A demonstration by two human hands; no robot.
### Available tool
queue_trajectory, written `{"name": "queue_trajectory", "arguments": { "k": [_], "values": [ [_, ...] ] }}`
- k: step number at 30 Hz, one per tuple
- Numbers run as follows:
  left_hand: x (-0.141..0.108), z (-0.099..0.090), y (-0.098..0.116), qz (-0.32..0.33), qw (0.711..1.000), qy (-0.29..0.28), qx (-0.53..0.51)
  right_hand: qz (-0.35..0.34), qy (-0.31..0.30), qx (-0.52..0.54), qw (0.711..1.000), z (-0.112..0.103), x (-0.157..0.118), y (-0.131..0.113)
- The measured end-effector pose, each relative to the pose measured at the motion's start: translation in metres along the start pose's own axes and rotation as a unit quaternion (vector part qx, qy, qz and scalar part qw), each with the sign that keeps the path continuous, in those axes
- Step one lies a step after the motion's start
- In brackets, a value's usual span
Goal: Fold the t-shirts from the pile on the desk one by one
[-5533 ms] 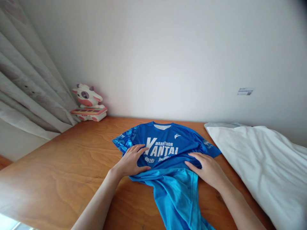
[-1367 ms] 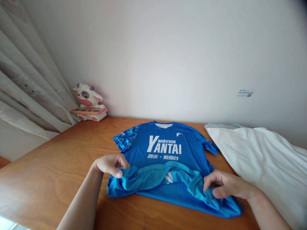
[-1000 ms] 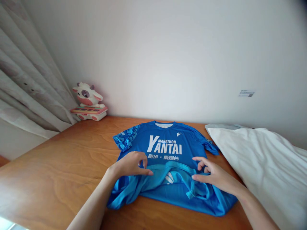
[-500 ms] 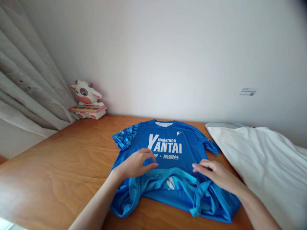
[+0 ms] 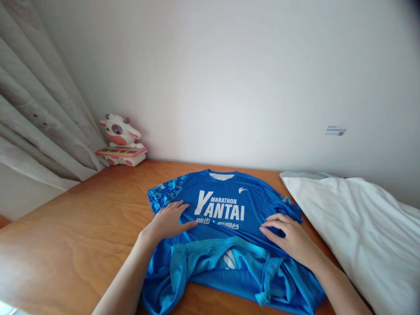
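A blue short-sleeved T-shirt (image 5: 226,183) lies front up, with white "MARATHON YANTAI" lettering on its chest and patterned sleeves. The lighter blue inside of its bunched lower part (image 5: 226,245) shows nearest me, with a knot-like twist at the right. My left hand (image 5: 166,224) rests on the shirt's left side below the sleeve, fingers spread and thumb pointing inward. On the right side of the chest, my right hand (image 5: 288,234) is at the cloth, thumb and fingers bent but apart. Small wrinkles cross the lowest line of print between them.
The shirt is on a wooden surface (image 5: 82,223) against a white wall. A toy cow with a keyboard (image 5: 121,142) stands at the back left by a grey curtain (image 5: 39,118). White cloth (image 5: 357,227) lies along the right. A small label (image 5: 335,130) is on the wall.
My left hand has moved left and spread its fingers on the shirt. My right hand has come down onto the cloth. The print's bottom line is now wrinkled, and the view has tilted slightly.
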State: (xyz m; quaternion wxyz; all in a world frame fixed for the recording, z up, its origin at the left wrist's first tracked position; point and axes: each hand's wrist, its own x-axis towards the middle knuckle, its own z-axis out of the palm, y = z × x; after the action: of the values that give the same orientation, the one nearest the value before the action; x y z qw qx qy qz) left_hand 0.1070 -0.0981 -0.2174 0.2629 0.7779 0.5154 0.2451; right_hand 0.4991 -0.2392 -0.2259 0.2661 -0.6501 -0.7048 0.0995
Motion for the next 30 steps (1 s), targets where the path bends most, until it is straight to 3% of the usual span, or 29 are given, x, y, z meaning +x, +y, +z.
{"name": "queue_trajectory", "arguments": {
  "k": [2,4,8,11,14,18,21,25,28,30],
  "values": [
    [0.002,-0.007,-0.003,-0.007,0.999,0.029,-0.041,-0.001,-0.02,0.023,1.0,-0.003,0.002,-0.006],
    [0.006,-0.014,-0.005,-0.005,0.998,0.052,-0.04,0.015,0.01,0.017,1.0,-0.002,0.003,-0.004],
    [0.014,-0.032,-0.005,-0.031,0.98,0.12,0.156,0.066,0.183,-0.035,0.98,0.003,0.003,0.025],
    [0.017,-0.044,-0.017,-0.153,0.932,0.163,0.285,0.084,0.228,-0.113,0.963,0.005,0.0,0.05],
    [0.021,-0.046,-0.041,-0.242,0.916,0.135,0.291,0.105,0.195,-0.18,0.959,0.012,-0.003,0.068],
    [0.031,-0.035,-0.068,-0.222,0.923,0.091,0.301,0.14,0.143,-0.202,0.959,0.029,0.0,0.085],
    [0.035,-0.029,-0.073,-0.215,0.92,0.105,0.31,0.142,0.14,-0.187,0.962,0.031,0.006,0.089],
    [0.032,-0.035,-0.073,-0.276,0.891,0.159,0.323,0.078,0.186,-0.141,0.969,0.014,0.009,0.068],
    [0.027,-0.042,-0.073,-0.285,0.888,0.152,0.328,-0.01,0.125,-0.092,0.988,0.007,0.0,0.043],
    [0.024,-0.045,-0.072,-0.259,0.898,0.151,0.322,-0.029,0.064,-0.09,0.993,0.01,-0.01,0.032]
  ]
}}
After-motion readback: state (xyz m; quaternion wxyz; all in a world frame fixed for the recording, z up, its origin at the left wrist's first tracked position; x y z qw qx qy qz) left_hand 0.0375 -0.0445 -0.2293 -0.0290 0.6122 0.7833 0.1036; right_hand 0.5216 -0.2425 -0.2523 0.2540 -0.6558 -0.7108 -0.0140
